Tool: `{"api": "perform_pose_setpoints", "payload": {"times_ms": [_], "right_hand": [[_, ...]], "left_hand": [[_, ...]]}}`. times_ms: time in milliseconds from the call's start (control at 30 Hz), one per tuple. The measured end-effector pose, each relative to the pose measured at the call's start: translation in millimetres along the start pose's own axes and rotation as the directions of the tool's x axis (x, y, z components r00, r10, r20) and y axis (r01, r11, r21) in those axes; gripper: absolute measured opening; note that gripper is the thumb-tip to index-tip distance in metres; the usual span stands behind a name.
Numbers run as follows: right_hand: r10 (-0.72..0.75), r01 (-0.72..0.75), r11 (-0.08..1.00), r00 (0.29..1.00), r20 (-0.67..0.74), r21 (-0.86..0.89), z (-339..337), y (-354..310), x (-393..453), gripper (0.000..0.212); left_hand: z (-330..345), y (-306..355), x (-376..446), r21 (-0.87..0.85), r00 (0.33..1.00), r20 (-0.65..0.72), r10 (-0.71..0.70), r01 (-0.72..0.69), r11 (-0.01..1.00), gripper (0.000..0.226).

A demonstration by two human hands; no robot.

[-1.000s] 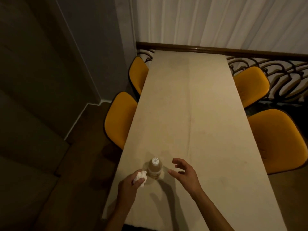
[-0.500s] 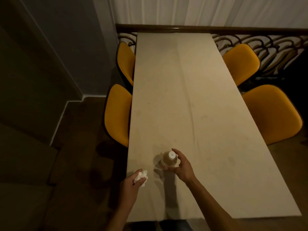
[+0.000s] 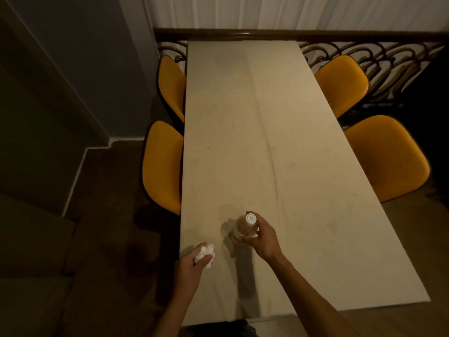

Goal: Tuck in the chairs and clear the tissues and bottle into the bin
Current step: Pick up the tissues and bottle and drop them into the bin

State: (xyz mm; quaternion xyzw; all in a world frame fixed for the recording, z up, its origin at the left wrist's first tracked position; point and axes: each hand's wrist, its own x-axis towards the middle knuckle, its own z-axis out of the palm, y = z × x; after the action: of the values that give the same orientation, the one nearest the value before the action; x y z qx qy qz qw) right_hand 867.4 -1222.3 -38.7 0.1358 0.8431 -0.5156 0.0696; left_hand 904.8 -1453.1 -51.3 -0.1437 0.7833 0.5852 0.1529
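Observation:
A small bottle of brownish liquid with a white cap is near the front left of the long beige table. My right hand grips the bottle around its body. My left hand holds crumpled white tissues over the table's left edge. Two yellow chairs stand on the left, a near one and a far one, both pushed against the table. On the right, a near chair and a far chair sit beside the table edge.
A dark ornate railing with white curtains behind runs along the table's far end. A grey wall and brown wooden floor lie to the left. No bin is in view.
My right hand reached the bottle and closed around it. The bottle has shifted slightly toward me. My left hand kept the tissues and barely moved.

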Motion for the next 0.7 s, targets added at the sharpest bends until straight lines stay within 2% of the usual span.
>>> {"api": "perform_pose_setpoints", "payload": {"times_ms": [200, 333, 500, 567, 700], "right_hand": [[-0.029, 0.041, 0.993, 0.994, -0.103, 0.115, -37.7, -21.7, -13.3, 0.076], [-0.081, 0.091, 0.990, 0.992, -0.094, 0.111, -66.9, -40.3, -25.8, 0.067], [-0.116, 0.128, 0.984, 0.988, -0.099, 0.126, -93.5, -57.3, -37.4, 0.068], [-0.121, 0.145, 0.978, 0.980, -0.156, 0.152, -112.9, -62.0, -52.3, 0.069], [-0.107, 0.144, 0.974, 0.974, -0.201, 0.176, -126.3, -63.6, -63.9, 0.067]], "left_hand": [[3.8, 34.8, 6.2, 0.024, 0.995, -0.005, 0.099, -0.099, 0.995, 0.038], [12.2, 62.5, 9.0, 0.076, 0.982, -0.008, 0.189, -0.187, 0.979, 0.038], [20.8, 90.4, 8.3, 0.136, 0.950, -0.010, 0.312, -0.307, 0.942, 0.033], [28.3, 108.4, -2.9, 0.168, 0.926, 0.017, 0.377, -0.375, 0.912, 0.031], [32.5, 118.1, -5.4, 0.173, 0.907, 0.073, 0.415, -0.421, 0.890, 0.031]]}}
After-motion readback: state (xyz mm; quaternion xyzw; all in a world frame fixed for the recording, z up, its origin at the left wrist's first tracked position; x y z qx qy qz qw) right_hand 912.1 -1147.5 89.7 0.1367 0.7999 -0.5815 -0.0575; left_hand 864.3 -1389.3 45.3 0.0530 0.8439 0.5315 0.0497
